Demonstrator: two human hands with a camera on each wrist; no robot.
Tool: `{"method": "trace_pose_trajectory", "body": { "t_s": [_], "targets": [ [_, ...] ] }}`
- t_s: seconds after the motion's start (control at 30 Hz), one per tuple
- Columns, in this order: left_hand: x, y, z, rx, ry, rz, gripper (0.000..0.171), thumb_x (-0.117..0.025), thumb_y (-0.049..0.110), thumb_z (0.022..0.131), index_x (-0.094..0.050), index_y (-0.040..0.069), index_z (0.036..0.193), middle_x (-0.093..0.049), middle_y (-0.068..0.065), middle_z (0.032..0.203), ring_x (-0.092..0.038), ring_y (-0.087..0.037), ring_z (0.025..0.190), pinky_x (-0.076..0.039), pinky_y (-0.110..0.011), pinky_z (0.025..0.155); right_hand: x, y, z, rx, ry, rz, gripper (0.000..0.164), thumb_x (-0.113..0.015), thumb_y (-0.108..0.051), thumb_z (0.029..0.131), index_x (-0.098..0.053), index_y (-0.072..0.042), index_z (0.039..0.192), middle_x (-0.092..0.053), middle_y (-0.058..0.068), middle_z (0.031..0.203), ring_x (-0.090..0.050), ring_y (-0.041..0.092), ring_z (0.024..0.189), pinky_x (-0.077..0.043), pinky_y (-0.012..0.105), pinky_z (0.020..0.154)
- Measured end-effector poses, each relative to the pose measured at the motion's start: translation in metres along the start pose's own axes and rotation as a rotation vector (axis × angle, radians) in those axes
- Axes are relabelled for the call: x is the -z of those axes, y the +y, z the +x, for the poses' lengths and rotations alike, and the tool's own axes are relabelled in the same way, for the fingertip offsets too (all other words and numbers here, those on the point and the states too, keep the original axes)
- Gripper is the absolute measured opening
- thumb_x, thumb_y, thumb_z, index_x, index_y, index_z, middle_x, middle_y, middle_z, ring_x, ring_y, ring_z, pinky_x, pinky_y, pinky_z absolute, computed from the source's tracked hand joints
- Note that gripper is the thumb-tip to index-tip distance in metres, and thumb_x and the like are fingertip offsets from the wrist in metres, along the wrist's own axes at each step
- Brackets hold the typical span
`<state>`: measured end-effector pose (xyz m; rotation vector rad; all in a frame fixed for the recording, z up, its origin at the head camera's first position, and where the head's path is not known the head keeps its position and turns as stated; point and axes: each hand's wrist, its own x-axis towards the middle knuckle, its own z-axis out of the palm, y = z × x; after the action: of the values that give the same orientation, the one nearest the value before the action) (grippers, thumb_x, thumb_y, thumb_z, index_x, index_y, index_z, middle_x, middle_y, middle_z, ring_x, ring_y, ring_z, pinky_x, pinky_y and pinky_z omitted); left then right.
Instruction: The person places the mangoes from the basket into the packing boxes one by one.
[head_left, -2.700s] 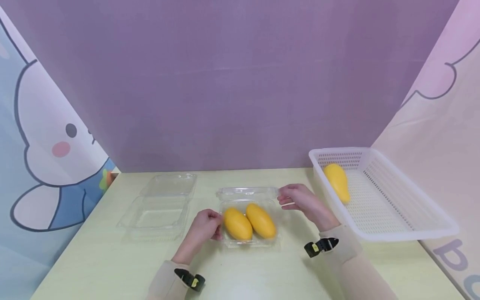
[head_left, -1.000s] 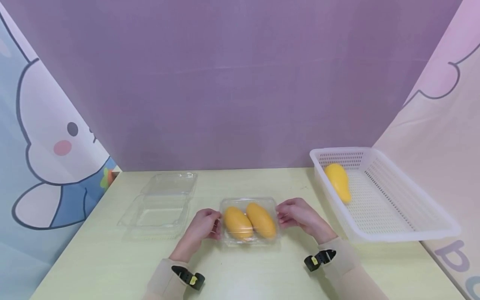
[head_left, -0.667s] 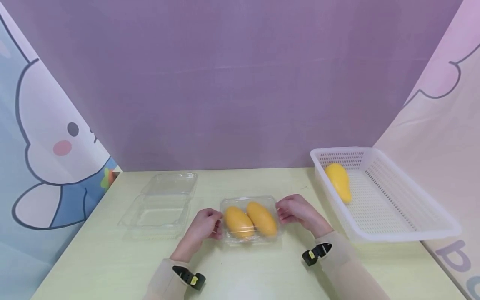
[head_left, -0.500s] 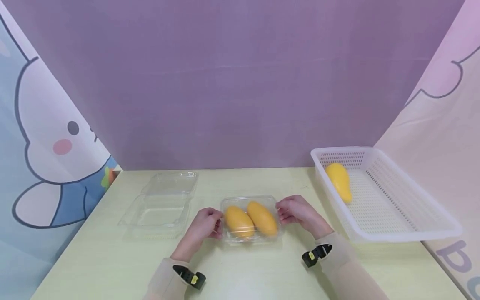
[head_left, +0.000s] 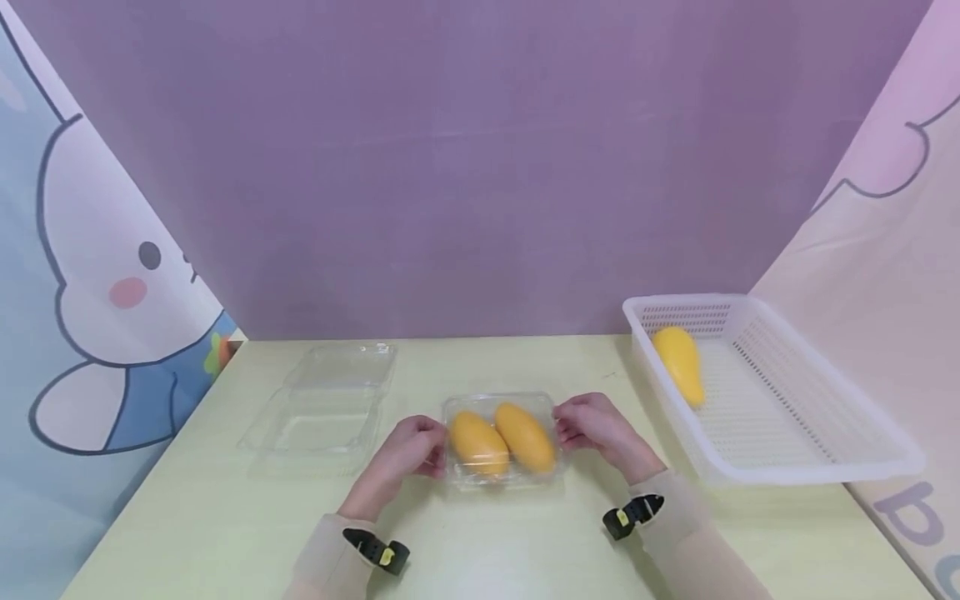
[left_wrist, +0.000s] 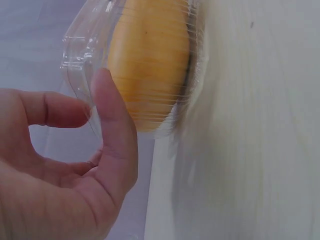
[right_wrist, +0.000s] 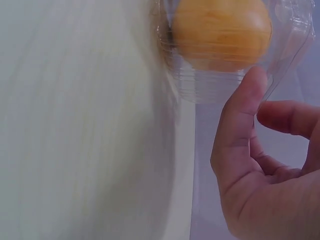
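A clear plastic clamshell box (head_left: 501, 481) stands in the middle of the table with its lid down over two yellow mangoes (head_left: 478, 443). My left hand (head_left: 408, 454) pinches the box's rim at its left side between thumb and index finger. At the opposite side my right hand (head_left: 600, 429) pinches the rim the same way. In the left wrist view the thumb (left_wrist: 116, 125) lies along the underside of the lip, close to one mango (left_wrist: 150, 60). In the right wrist view the other thumb (right_wrist: 240, 115) presses near the box corner, below a mango (right_wrist: 222, 35).
A second clear clamshell box (head_left: 315, 425) lies with its lid raised at the left of the table. On the right stands a white plastic basket (head_left: 825, 475) with one mango (head_left: 678, 365) in it. A purple wall (head_left: 480, 208) rises behind the table (head_left: 480, 550).
The box's lid has come down over the two mangoes. My right hand has moved from the raised lid to the right rim. Over the last half second almost nothing has moved.
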<state>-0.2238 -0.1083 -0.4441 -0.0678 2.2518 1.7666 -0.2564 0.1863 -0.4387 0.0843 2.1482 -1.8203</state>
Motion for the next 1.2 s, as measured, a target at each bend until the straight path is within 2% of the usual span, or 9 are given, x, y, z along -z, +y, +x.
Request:
{"method": "trace_pose_trajectory", "body": {
  "t_s": [0.3,0.5,0.6,0.77,0.87,1.03,1.2],
  "targets": [
    [-0.001,0.002,-0.001,0.009,0.002,-0.003,0.024,-0.052,0.013,0.089,-0.053,-0.007,0.103,-0.057,-0.012,0.077,-0.059,-0.018,0.061,-0.056,-0.032,0.058,-0.003,-0.004,-0.006,-0.018,0.037,-0.017,0.025,-0.056,-0.009,0.092,-0.057,0.014,0.101,-0.061,0.010,0.070,-0.058,0.016,0.056,-0.055,0.029,0.056],
    [-0.003,0.000,-0.001,0.002,0.016,-0.021,0.024,-0.051,0.011,0.087,-0.052,-0.007,0.103,-0.056,-0.011,0.077,-0.058,-0.017,0.060,-0.055,-0.031,0.057,-0.003,-0.003,-0.010,0.016,0.039,-0.038,0.026,-0.057,-0.012,0.093,-0.058,0.013,0.100,-0.062,0.011,0.071,-0.059,0.016,0.057,-0.056,0.031,0.056],
    [-0.004,0.000,-0.001,0.005,0.024,-0.032,0.023,-0.051,0.010,0.086,-0.051,-0.007,0.103,-0.056,-0.011,0.076,-0.057,-0.017,0.061,-0.055,-0.030,0.058,0.000,-0.003,-0.013,0.045,-0.009,-0.052,0.028,-0.056,-0.012,0.093,-0.057,0.014,0.103,-0.062,0.010,0.072,-0.059,0.016,0.059,-0.056,0.031,0.059],
    [-0.005,0.000,-0.001,0.013,0.032,-0.058,0.023,-0.050,0.008,0.085,-0.051,-0.007,0.102,-0.055,-0.009,0.076,-0.057,-0.017,0.061,-0.055,-0.030,0.059,0.010,-0.004,-0.021,0.052,-0.149,-0.080,0.032,-0.056,-0.010,0.091,-0.054,0.016,0.110,-0.062,0.011,0.075,-0.060,0.018,0.065,-0.057,0.035,0.066],
    [-0.006,-0.001,-0.001,0.019,0.035,-0.066,0.023,-0.051,0.008,0.086,-0.051,-0.007,0.103,-0.055,-0.010,0.077,-0.057,-0.017,0.061,-0.055,-0.030,0.059,0.015,-0.006,-0.027,0.034,-0.217,-0.125,0.029,-0.058,-0.010,0.088,-0.057,0.013,0.105,-0.062,0.012,0.075,-0.061,0.020,0.066,-0.057,0.038,0.067],
    [-0.005,-0.001,0.000,0.020,0.030,-0.066,0.023,-0.051,0.008,0.087,-0.051,-0.007,0.103,-0.056,-0.011,0.077,-0.057,-0.017,0.060,-0.055,-0.030,0.058,0.018,-0.006,-0.037,0.000,-0.268,-0.209,0.021,-0.062,-0.012,0.085,-0.061,0.008,0.092,-0.063,0.012,0.072,-0.061,0.018,0.061,-0.056,0.035,0.061],
    [-0.004,0.000,0.000,0.020,0.019,-0.062,0.021,-0.051,0.009,0.087,-0.052,-0.007,0.102,-0.056,-0.011,0.078,-0.057,-0.017,0.061,-0.055,-0.030,0.059,0.019,-0.004,-0.043,-0.018,-0.332,-0.230,0.024,-0.064,-0.014,0.083,-0.062,0.010,0.087,-0.062,0.009,0.068,-0.059,0.016,0.056,-0.055,0.032,0.056]
  ]
}}
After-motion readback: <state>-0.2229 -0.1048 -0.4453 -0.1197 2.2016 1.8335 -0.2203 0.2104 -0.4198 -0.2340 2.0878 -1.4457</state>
